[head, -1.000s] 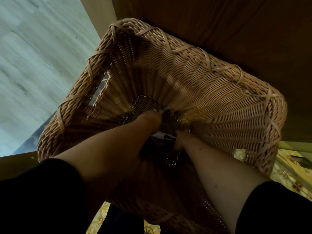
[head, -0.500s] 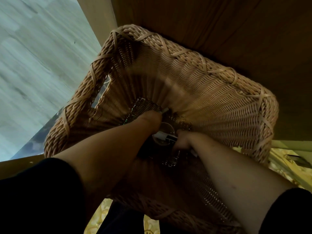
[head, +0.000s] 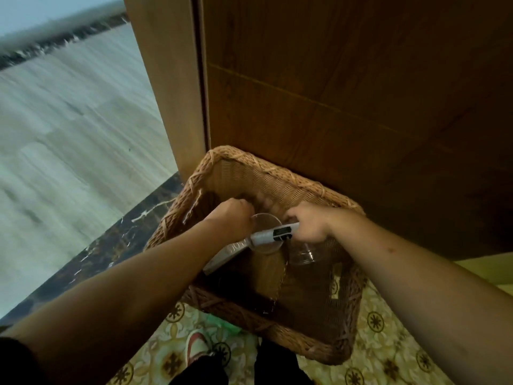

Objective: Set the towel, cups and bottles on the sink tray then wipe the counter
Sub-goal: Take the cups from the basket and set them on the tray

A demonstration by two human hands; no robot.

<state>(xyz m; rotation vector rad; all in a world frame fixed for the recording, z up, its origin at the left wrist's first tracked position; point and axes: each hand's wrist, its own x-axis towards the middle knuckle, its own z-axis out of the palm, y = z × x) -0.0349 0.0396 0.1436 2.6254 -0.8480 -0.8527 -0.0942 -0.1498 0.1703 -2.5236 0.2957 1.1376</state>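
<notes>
**Cups and a bottle come up out of the basket**

A second ago both our arms reached deep into the wicker basket (head: 280, 187), our hands down at its bottom around something pale and a clear rim. Now the hands have risen near the basket's mouth, and the view has pulled back, so the wooden cabinet (head: 347, 107), the marble table edge (head: 111, 245) and the patterned floor (head: 383, 323) all show. We judge that the fetching step is nearly over and the carry to the sink tray comes next; no tray is in view, so wiping is far off.

Our left hand (head: 231, 218) is curled shut, its fingers (head: 244, 205) closed at the rim of a clear cup (head: 263, 234), which hangs tilted just beside the knuckles. A pale flat object slants away below the left wrist; we cannot tell what it is.

Our right hand (head: 308, 222) is wrapped round one end of a white bottle (head: 273, 234) with a dark label, which lies across the first cup's mouth and points toward the left hand. Beneath the right palm a second clear cup (head: 304, 252) shows, touching the hand; whether the fingers truly clamp it too we cannot tell.

Everything sits above the basket's interior, between the two hands, and nothing has cleared the rim yet. The towel is not to be seen.
</notes>
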